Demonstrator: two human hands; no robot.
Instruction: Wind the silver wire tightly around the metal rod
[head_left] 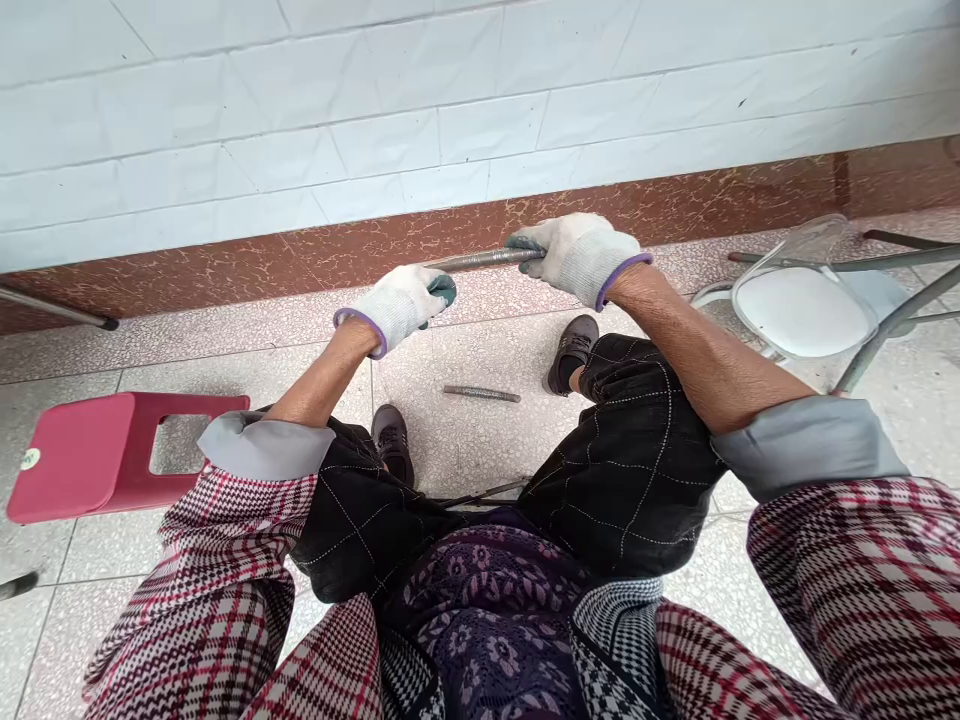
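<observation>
Both my hands wear white knitted gloves with dark green fingertips and purple cuffs. Between them, out in front of me, is a slim grey metal tube (484,260) with a ridged, shiny surface, slightly bowed. The fingers of my left hand (401,302) are closed round its left end. At the right end, my right hand (574,252) grips it from above, fingers wrapped over. Each hand hides the end it holds. Below, on the floor between my shoes, lies a similar short ridged metal tube (481,394), touched by neither hand.
To the left a red plastic stool (79,455) lies on its side. At the right stand a white round-seated chair (806,310) and grey metal legs (892,325). A white tiled wall (390,150) with a brown marbled skirting (225,285) rises ahead. A dark-tipped bar (56,308) lies by it.
</observation>
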